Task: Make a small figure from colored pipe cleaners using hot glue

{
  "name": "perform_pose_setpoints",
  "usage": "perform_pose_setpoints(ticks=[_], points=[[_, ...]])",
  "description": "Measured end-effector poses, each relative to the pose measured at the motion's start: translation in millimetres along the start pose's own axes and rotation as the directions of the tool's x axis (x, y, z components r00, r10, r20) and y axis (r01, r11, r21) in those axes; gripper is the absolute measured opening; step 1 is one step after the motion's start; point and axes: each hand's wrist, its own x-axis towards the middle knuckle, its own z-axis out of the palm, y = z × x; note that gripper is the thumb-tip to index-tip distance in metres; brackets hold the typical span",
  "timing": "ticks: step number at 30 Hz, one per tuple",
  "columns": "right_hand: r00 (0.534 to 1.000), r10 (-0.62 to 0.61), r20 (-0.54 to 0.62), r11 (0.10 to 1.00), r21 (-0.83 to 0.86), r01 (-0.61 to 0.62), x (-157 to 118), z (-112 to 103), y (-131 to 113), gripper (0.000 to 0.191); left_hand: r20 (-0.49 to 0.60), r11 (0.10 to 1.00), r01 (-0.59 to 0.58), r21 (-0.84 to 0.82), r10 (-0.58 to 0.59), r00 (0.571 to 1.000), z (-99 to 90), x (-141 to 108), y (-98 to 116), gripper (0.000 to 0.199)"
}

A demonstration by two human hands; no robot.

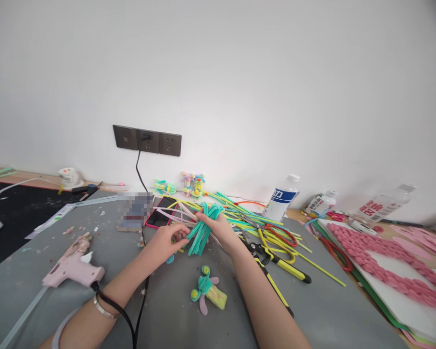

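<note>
A bundle of teal fuzzy stems (199, 237) is up above the grey mat, folded over at its top. My right hand (218, 226) is closed round its upper part. At the bundle's left side my left hand (172, 241) has its fingers curled, with thumb and fingertip pinched at the strands. Below the hands, a small fuzzy figure (210, 291) with a teal top, yellow body and pink wing-like parts lies on the grey mat (181, 320). Loose yellow and green stems (283, 247) spread out to the right of my right hand.
On the left lies a pink glue gun (76, 269) with a black cord. Yellow-handled pliers (287, 269) and a bottle (281, 198) are on the right. Behind are a phone (162, 213) and small fuzzy figures (193, 185). A pink braided piece (385, 261) lies far right.
</note>
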Motion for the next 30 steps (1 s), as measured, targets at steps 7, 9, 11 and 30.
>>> perform_pose_setpoints(ticks=[7, 9, 11, 30], points=[[0.971, 0.003, -0.238, 0.999, 0.032, 0.005, 12.5, -19.2, 9.6, 0.041, -0.191, 0.994, 0.104, -0.038, -0.109, 0.976, -6.2, 0.5, -7.0, 0.016], [0.949, -0.03, -0.313, 0.999, 0.022, 0.038, 15.7, -25.5, 11.1, 0.041, -0.208, 0.987, 0.141, -0.079, -0.154, 0.966, -6.3, 0.0, -7.7, 0.015], [0.927, -0.079, -0.366, 0.997, -0.007, 0.083, 17.0, -29.2, 9.7, 0.038, -0.205, 0.98, 0.15, -0.131, -0.174, 0.963, -5.5, -0.8, -6.1, 0.015], [0.996, -0.092, 0.023, 0.959, 0.272, 0.082, -9.7, 15.2, -2.4, 0.043, -0.237, 0.863, 0.026, -0.505, -0.168, 0.957, -8.5, 0.2, 8.5, 0.029]])
